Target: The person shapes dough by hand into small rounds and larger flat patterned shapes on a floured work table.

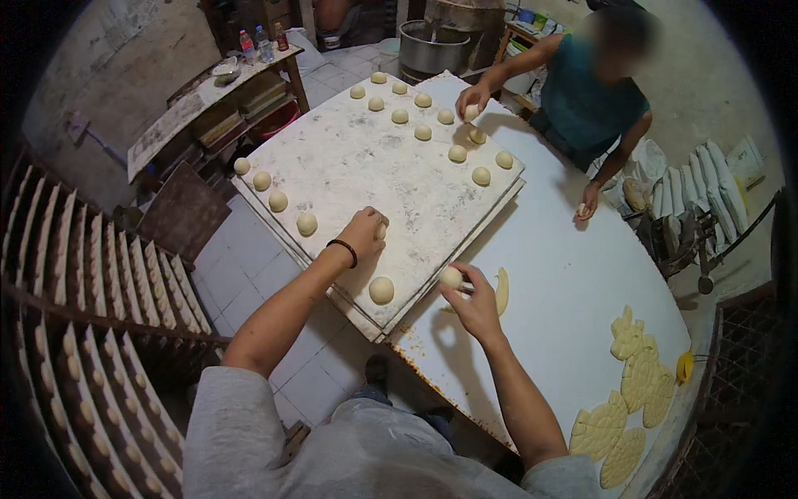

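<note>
- Grey T-shirt [349,453] is nearest, with both bare forearms stretched out over the work.
- Left hand [363,236]: fingers curled partway shut around a dough ball [381,231] that's set low against the floured board [324,154]; how firmly it's gripped can't be told.
- Right hand [475,309]: a second dough ball [451,278] is pinched between thumb and fingers, just off the board's near right edge, above the white table [573,274].
- What could go wrong, imo: that second ball could be dropped or dented if it's pinched too hard or bumped on the edge. Board looks to be overhanging the tiled floor [249,258], so it might get tipped if leaned on at the left. The near ball [381,290] could be knocked by a sleeve or wrist.
- Containers: shaped dough pieces are lined up on the rack trays [51,241] at left. Far off, a big metal pot [428,51] and a red basin [278,121]; contents can't be made out.
</note>
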A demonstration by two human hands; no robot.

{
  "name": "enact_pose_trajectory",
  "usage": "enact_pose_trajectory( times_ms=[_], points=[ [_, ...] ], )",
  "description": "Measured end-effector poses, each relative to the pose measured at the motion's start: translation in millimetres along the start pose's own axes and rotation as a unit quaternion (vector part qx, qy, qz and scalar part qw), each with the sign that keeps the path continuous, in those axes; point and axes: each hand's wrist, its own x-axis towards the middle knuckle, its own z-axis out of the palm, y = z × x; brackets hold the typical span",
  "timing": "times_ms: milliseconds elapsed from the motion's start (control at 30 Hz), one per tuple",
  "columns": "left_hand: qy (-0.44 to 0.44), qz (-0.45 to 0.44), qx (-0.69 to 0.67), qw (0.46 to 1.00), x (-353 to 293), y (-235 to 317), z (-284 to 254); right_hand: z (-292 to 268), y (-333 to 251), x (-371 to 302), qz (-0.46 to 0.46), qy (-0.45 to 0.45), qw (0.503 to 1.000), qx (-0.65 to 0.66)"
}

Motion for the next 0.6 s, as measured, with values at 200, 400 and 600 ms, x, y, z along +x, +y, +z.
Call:
enact_pose_trajectory(
  times_ms=[200,400,600],
  points=[
    [-0.031,0.043,0.018,0.998,4,10,-17,53,-5,77,-0.142,-0.054,0.942,-0.300],
    [0.022,0.022,-0.217,0.976,-42,117,-8,-70,45,-56,0.063,0.095,0.984,-0.134],
    [-0.206,-0.082,-0.336,0.915,-132,175,159,-176,171,-348,0.332,0.144,0.906,-0.219]
  ],
)
